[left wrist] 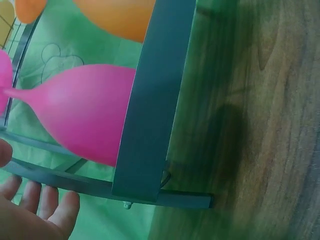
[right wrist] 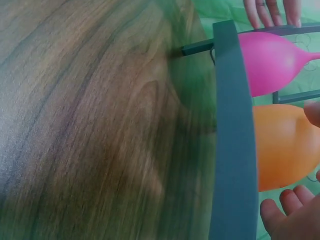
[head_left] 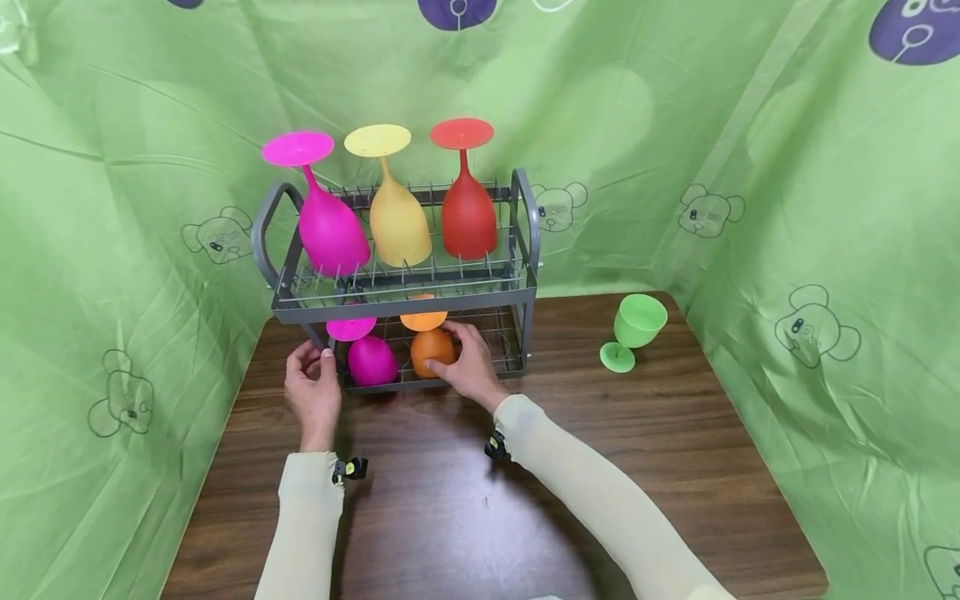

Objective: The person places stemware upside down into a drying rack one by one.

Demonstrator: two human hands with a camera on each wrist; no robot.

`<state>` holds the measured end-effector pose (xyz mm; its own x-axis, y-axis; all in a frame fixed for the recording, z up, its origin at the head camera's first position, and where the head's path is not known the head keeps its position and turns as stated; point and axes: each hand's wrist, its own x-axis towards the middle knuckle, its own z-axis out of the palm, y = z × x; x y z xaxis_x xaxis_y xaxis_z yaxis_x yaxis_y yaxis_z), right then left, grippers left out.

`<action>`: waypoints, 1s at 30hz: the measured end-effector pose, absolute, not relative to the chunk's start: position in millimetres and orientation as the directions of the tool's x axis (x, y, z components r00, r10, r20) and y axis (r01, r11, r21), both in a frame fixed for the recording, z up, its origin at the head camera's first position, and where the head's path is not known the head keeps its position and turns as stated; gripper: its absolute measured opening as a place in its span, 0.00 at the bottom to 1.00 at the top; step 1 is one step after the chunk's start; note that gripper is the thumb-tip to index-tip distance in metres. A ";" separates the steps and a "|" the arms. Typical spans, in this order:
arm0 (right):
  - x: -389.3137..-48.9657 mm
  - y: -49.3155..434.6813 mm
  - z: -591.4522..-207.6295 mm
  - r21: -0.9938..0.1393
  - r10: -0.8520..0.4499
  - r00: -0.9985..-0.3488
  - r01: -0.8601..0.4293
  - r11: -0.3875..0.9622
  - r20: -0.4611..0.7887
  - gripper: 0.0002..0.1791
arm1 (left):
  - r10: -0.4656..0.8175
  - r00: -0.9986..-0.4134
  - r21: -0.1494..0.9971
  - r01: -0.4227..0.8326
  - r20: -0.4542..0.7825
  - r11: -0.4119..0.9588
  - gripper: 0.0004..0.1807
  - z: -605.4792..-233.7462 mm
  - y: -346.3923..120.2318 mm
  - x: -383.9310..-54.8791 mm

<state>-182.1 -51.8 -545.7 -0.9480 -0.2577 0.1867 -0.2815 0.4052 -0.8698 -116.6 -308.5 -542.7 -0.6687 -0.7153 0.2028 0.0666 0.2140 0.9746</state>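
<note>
In the head view my left hand (head_left: 313, 396) is at the left front post of a grey two-tier dish rack (head_left: 405, 304). The left wrist view shows its fingers on the post's outer side and the thumb on the other. My right hand (head_left: 474, 367) holds an orange goblet (head_left: 427, 354) by the bowl, thumb in front and fingers round its right side. That goblet is upside down on the lower tier, behind the front rail (right wrist: 232, 130). A magenta goblet (head_left: 372, 361) stands inverted between the hands, left of the orange one.
On the upper tier, a magenta goblet (head_left: 330, 229), a yellow goblet (head_left: 401, 221) and a red goblet (head_left: 468, 212) sit inverted. A green goblet (head_left: 640, 321) is on the wooden table (head_left: 600, 467) to the right, bowl upward. Green cloth (head_left: 615, 108) surrounds the table's back and sides.
</note>
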 end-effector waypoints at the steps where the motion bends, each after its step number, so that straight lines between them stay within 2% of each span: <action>1: -181.1 -50.4 -544.1 -0.876 -0.251 -0.950 -0.277 0.394 0.187 0.41 | -0.718 -0.668 0.976 0.059 0.195 0.211 0.20 -541.7 -306.4 -115.1; 5: -174.9 -42.6 -536.0 -0.900 -0.216 -0.956 -0.264 0.346 0.197 0.40 | -0.728 -0.666 0.984 0.051 0.163 0.173 0.24 -538.3 -298.0 -107.6; 10: -163.7 -26.7 -526.6 -0.904 -0.176 -0.956 -0.281 0.322 0.234 0.38 | -0.727 -0.668 0.987 0.113 0.158 0.111 0.25 -533.5 -284.2 -96.9; 15: -149.7 -8.3 -514.8 -0.909 -0.154 -0.946 -0.318 0.270 0.285 0.35 | -0.713 -0.679 0.985 0.110 0.174 0.135 0.25 -519.5 -267.5 -80.3; 23: -125.5 19.8 -499.6 -0.906 -0.126 -0.916 -0.397 0.143 0.381 0.29 | -0.640 -0.732 0.972 0.159 0.234 0.174 0.27 -514.3 -249.2 -62.1; 30: -111.1 44.9 -493.4 -0.923 -0.029 -0.927 -0.375 0.083 0.374 0.33 | -0.539 -0.802 0.965 0.237 0.258 0.109 0.30 -516.3 -226.0 -50.9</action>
<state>-111.1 44.9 -493.4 -0.9271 -0.0291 0.3736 -0.3747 0.0828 -0.9234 -50.9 -226.0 -516.3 -0.8019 -0.5390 0.2578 0.2368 0.1094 0.9654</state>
